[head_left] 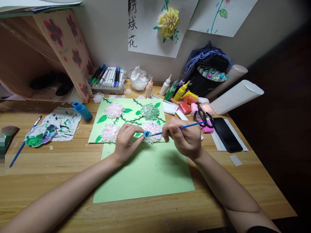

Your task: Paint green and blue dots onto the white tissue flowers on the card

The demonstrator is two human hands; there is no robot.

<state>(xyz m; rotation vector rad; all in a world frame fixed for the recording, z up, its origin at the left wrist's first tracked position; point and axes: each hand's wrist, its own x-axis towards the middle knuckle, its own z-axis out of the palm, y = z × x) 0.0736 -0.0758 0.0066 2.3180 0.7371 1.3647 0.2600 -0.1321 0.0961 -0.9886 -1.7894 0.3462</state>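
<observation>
Between thumb and fingertips, my left hand (pixel 127 142) pinches a small blue bottle cap (pixel 147 134), its hollow side showing. My right hand (pixel 184 137) grips a thin blue paintbrush (pixel 190 126), whose tip is at the cap. Beneath both hands lies a green sheet with paper flowers (pixel 97 129), painted leaves and dark stems. Three of its puffy flowers look pale pink; the upper right flower (pixel 150 111) has green paint on it. The lower right flower (pixel 152 127), partly behind the cap and brush, carries a few blue strokes. A plain green sheet (pixel 143 178) extends toward me.
Left are an uncapped blue paint bottle (pixel 83 111), a paint-smeared palette (pixel 41 135), a stained paper (pixel 64 124) and another brush (pixel 18 153). Markers (pixel 108 77), a bowl (pixel 139 79) and paint bottles (pixel 171 90) line the back. Scissors (pixel 203 118) and a phone (pixel 227 134) lie right.
</observation>
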